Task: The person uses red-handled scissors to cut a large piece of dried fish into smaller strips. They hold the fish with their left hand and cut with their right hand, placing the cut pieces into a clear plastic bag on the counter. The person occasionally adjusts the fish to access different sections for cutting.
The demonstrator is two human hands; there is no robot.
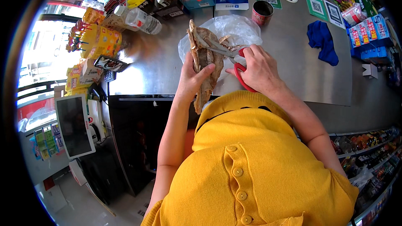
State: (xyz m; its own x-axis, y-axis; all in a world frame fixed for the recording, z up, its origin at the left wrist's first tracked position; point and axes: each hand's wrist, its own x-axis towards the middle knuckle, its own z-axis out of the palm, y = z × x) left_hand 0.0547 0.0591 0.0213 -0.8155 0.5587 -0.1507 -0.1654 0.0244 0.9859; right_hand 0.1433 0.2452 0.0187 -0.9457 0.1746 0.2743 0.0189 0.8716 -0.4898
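Right hand (259,68): grip closed through red-handled scissors (234,58), blades open on the dried fish.
Left hand (193,77): grip pinching the dried fish (205,58), held upright above the worktop (293,58), just in front of the plastic bag (234,29).
Risk: I judge the left thumb, near the blades, may get cut if the fish slips.
Pose: both forearms raised, wrists bent inward toward the fish.

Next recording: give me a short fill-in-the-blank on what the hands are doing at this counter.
The right hand works scissors with ____ handles.
The left hand grips a brown dried ____.
Under it lies a clear plastic ____.
The cloth on the counter is ____.

Missing words: red; fish; bag; blue
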